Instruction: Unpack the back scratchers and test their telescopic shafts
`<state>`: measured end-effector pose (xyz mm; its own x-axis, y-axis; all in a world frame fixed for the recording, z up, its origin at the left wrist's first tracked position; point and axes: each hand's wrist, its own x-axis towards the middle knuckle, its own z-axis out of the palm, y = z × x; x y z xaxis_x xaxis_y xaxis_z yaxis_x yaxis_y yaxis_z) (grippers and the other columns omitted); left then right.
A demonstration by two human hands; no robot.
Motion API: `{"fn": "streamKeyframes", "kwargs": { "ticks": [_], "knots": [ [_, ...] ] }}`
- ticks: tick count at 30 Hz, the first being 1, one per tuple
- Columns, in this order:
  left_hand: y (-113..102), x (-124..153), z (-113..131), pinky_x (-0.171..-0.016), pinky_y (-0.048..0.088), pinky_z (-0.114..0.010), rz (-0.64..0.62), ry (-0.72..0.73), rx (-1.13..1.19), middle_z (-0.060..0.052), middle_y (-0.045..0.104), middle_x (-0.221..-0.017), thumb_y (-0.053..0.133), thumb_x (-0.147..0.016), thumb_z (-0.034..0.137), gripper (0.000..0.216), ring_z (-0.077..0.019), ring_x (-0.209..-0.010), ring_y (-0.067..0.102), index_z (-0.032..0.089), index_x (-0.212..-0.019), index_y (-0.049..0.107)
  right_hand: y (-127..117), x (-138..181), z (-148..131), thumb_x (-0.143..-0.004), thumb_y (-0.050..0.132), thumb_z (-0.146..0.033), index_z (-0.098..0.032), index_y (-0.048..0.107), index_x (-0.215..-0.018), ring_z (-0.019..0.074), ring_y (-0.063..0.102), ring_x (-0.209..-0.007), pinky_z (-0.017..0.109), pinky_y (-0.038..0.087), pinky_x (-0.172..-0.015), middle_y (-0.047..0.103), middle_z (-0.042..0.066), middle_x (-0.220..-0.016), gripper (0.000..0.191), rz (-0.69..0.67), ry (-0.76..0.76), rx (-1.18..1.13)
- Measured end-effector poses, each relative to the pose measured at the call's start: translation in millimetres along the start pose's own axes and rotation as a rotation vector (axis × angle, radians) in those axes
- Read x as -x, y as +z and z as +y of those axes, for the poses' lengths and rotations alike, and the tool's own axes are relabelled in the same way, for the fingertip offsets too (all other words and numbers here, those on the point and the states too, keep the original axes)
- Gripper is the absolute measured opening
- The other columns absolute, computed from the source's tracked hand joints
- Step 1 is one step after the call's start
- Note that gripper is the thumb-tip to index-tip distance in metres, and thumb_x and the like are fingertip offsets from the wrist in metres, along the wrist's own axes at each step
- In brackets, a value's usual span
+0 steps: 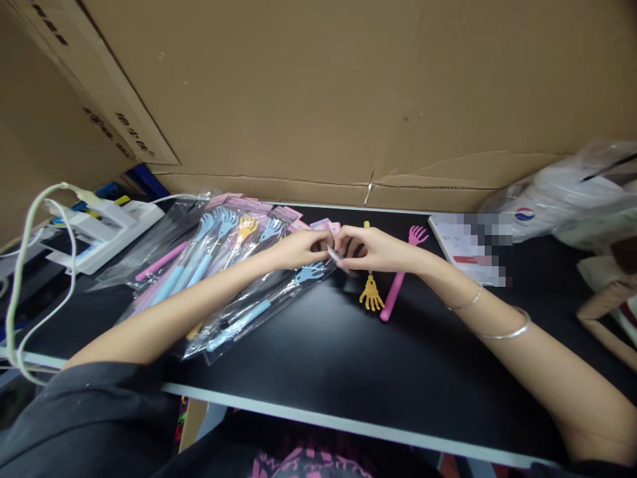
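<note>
Where our left hand (299,249) and right hand (375,248) meet near mid-frame, each grip is pinched closed, thumb to finger, on a small pale piece (334,254), thin and blurred; we cannot tell what it is. Just below our left hand lies a blue scratcher (309,273) with a light-blue handle, in a clear bag (284,291). Right of centre, a yellow scratcher (371,296), head down, sits beside a pink scratcher (395,295) on our black bench (298,378).
</note>
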<state>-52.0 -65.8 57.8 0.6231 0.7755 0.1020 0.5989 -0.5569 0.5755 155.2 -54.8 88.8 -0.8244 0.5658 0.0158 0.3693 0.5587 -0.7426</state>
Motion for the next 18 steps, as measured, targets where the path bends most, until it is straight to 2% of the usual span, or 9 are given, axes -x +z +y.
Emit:
{"fn": "streamKeyframes", "kwargs": {
  "ticks": [2, 5, 7, 10, 13, 14, 16, 18],
  "knots": [
    [-1.2, 1.1, -0.6, -0.07, 0.042, -0.026, 0.019, -0.017, -0.016, -0.003, 0.064, -0.087, 0.047, -0.085, 0.023, 0.016, -0.015, -0.075, 0.056, 0.015, -0.095, 0.056, 4.3, 0.5, -4.2, -0.078, 0.061, -0.035, -0.018, 0.052, -0.09, 0.012, 0.061, -0.071, 0.023, 0.046, -0.064, 0.064, 0.002, -0.08, 0.023, 0.031, 0.003, 0.049],
    [-1.9, 2.0, 0.3, -0.07, 0.042, -0.027, 0.018, -0.058, -0.026, -0.004, 0.064, -0.088, 0.045, -0.086, 0.022, 0.018, -0.0155, -0.075, 0.057, 0.015, -0.099, 0.055, 8.6, -1.9, -5.8, -0.082, 0.057, -0.032, -0.018, 0.054, -0.088, 0.0113, 0.06, -0.068, 0.022, 0.042, -0.062, 0.065, 0.001, -0.075, 0.016, 0.21, 0.021, 0.18],
    [-4.2, 2.9, 1.7, -0.065, 0.041, -0.025, -0.006, -0.061, 0.019, -0.003, 0.063, -0.081, 0.046, -0.088, 0.027, 0.016, -0.0147, -0.07, 0.056, 0.015, -0.095, 0.054, 4.9, -4.0, -1.8, -0.083, 0.056, -0.036, -0.017, 0.056, -0.084, 0.0115, 0.059, -0.065, 0.023, 0.041, -0.06, 0.065, 0.001, -0.071, 0.018, 0.292, 0.012, 0.201],
    [-13.7, 6.4, 3.6, -0.058, 0.037, -0.023, -0.022, -0.039, 0.09, 0.0, 0.059, -0.071, 0.047, -0.089, 0.035, 0.022, -0.0122, -0.061, 0.051, 0.015, -0.089, 0.054, -11.6, -6.6, 12.8, -0.081, 0.059, -0.041, -0.016, 0.057, -0.082, 0.0133, 0.061, -0.06, 0.024, 0.045, -0.059, 0.063, 0.001, -0.065, 0.025, 0.354, 0.025, 0.037],
    [-27.3, 12.3, 4.6, -0.054, 0.033, -0.022, 0.051, -0.078, 0.084, 0.002, 0.055, -0.067, 0.049, -0.089, 0.04, 0.026, -0.0112, -0.057, 0.047, 0.015, -0.089, 0.056, -29.5, -9.3, 32.7, -0.08, 0.06, -0.043, -0.017, 0.058, -0.092, 0.0156, 0.063, -0.06, 0.029, 0.051, -0.06, 0.066, 0.003, -0.07, 0.029, 0.481, 0.113, -0.161],
    [-31.5, 14.3, 4.7, -0.054, 0.033, -0.022, 0.088, -0.108, 0.082, 0.002, 0.054, -0.066, 0.05, -0.088, 0.041, 0.027, -0.0113, -0.057, 0.047, 0.014, -0.088, 0.057, -32.9, -10.5, 38.4, -0.082, 0.058, -0.043, -0.017, 0.059, -0.096, 0.0167, 0.064, -0.064, 0.032, 0.053, -0.063, 0.067, 0.004, -0.074, 0.029, 0.504, 0.134, -0.161],
    [-38.2, 17.4, 4.0, -0.057, 0.036, -0.023, 0.193, -0.152, 0.112, 0.0, 0.055, -0.069, 0.052, -0.087, 0.042, 0.029, -0.0125, -0.061, 0.05, 0.014, -0.088, 0.058, -34.0, -13.2, 45.9, -0.085, 0.054, -0.037, -0.017, 0.061, -0.101, 0.0207, 0.066, -0.081, 0.041, 0.052, -0.079, 0.07, 0.008, -0.088, 0.027, 0.504, 0.153, -0.014],
    [-42.5, 17.9, 1.7, -0.066, 0.042, -0.026, 0.328, -0.151, 0.191, -0.002, 0.06, -0.079, 0.053, -0.087, 0.042, 0.028, -0.0153, -0.072, 0.056, 0.014, -0.09, 0.058, -27.0, -15.9, 46.0, -0.086, 0.051, -0.029, -0.015, 0.062, -0.106, 0.0264, 0.059, -0.106, 0.05, 0.042, -0.097, 0.068, 0.012, -0.107, 0.027, 0.506, 0.141, 0.217]
  ]
}}
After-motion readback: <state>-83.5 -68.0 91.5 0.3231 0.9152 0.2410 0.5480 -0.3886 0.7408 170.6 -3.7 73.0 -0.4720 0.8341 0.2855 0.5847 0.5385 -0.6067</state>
